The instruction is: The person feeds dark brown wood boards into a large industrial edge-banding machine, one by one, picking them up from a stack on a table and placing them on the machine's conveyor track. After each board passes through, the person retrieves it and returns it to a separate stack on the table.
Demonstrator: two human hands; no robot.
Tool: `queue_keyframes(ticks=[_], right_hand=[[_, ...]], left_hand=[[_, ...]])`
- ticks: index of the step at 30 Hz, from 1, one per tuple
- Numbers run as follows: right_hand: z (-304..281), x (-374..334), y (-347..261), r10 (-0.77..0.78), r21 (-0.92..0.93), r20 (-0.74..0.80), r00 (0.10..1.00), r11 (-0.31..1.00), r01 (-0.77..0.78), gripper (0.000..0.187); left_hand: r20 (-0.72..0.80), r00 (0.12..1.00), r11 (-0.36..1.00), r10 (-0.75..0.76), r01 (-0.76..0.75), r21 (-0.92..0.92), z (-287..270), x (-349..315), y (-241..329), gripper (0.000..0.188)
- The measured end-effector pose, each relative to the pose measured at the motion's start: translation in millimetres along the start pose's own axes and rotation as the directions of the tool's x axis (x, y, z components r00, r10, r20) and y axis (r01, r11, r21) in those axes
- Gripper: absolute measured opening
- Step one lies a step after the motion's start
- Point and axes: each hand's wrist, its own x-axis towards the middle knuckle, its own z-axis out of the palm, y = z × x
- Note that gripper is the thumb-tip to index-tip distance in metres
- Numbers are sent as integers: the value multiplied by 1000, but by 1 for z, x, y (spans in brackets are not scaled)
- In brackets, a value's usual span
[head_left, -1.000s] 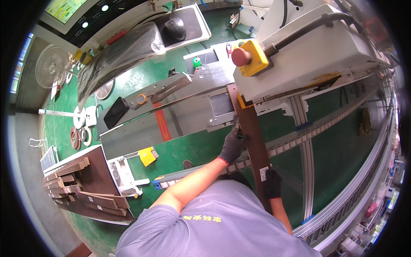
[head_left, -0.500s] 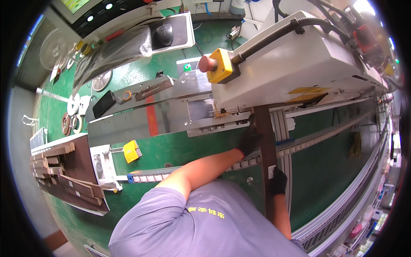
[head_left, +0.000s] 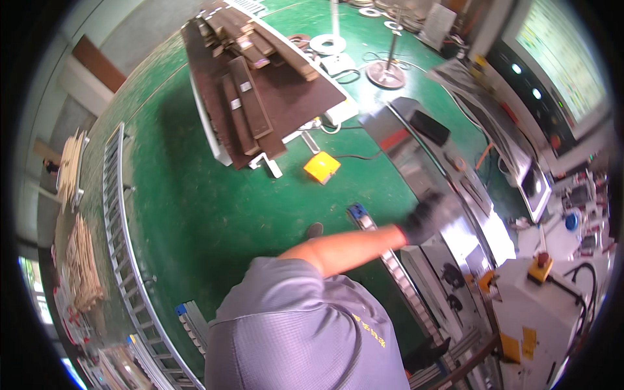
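Observation:
My left hand point(head_left: 432, 218), in a dark glove, reaches out over the metal bed point(head_left: 465, 237) of the machine. Motion smears its fingers, and I cannot make out anything in them. Low in the picture is my dark-gloved right hand point(head_left: 426, 354), partly behind my body, its fingers not clear. Close to its right lies a long dark brown board point(head_left: 473, 359), one end by the white machine housing point(head_left: 539, 305). Whether the right hand touches this board cannot be told. A black phone point(head_left: 429, 127) and an orange tape ring point(head_left: 459, 164) lie on the bed's far part.
A roller track point(head_left: 403, 279) runs beside the machine. Brown boards point(head_left: 250, 97) lie on a brown-topped cart point(head_left: 302, 107) ahead. A yellow box point(head_left: 322, 168) with a cable sits on the green floor. Roller rails point(head_left: 120, 240) stand left; a red button point(head_left: 543, 259) tops the housing.
My view has swung left toward the cart. My left hand has left the brown board and moved over the machine's bed. The board and right hand now appear at the lower edge.

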Motion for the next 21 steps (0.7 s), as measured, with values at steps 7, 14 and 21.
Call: queue_keyframes(ticks=[7,14,21], right_hand=[[74,53,-198,-374,335,206,904,895,294,61],[122,80,-372,-492,435,423,761,847,305,62],[158,70,-421,-610,542,452,651,768,342,65]], left_hand=[[-865,489,428,-114,810,401,-404,-90,-189,71],[-880,354,183,-316,933,310,-458,-144,-246,83],[-891,417,537,-181,801,267,-409,-151,-193,68]])
